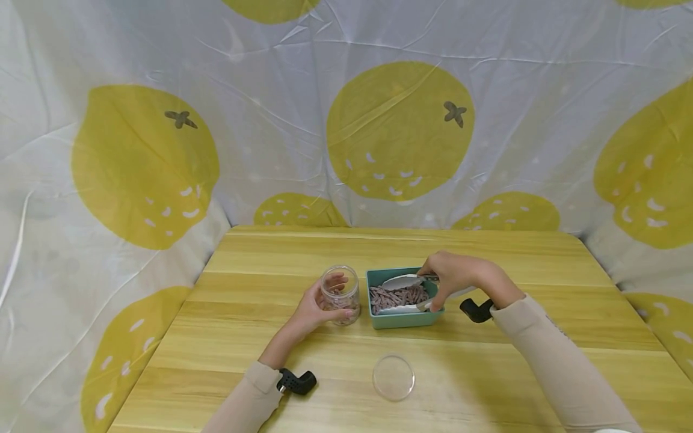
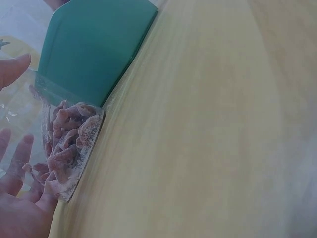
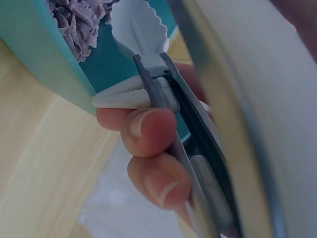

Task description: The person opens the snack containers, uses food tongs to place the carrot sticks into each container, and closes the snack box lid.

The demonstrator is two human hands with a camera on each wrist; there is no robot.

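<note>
My left hand [image 1: 314, 310] grips a clear jar [image 1: 340, 288] that has no lid on and stands on the table. Brownish-pink dried strips [image 2: 69, 144] lie in the bottom of the jar, as the left wrist view shows. Just right of the jar is a teal rectangular box [image 1: 406, 321], partly filled with the same strips [image 1: 395, 297]. Tongs [image 1: 403, 281] with white scalloped tips are held by my right hand [image 1: 452, 276]. Their two tips are spread apart inside the box, over the strips. In the right wrist view, curled fingers [image 3: 148, 131] wrap the handle.
A clear round lid [image 1: 394, 377] lies on the wooden table [image 1: 271, 252] in front of the box. Behind the table hangs a pale cloth [image 1: 271, 120] printed with yellow lemons. Each wrist wears a black camera mount [image 1: 296, 382].
</note>
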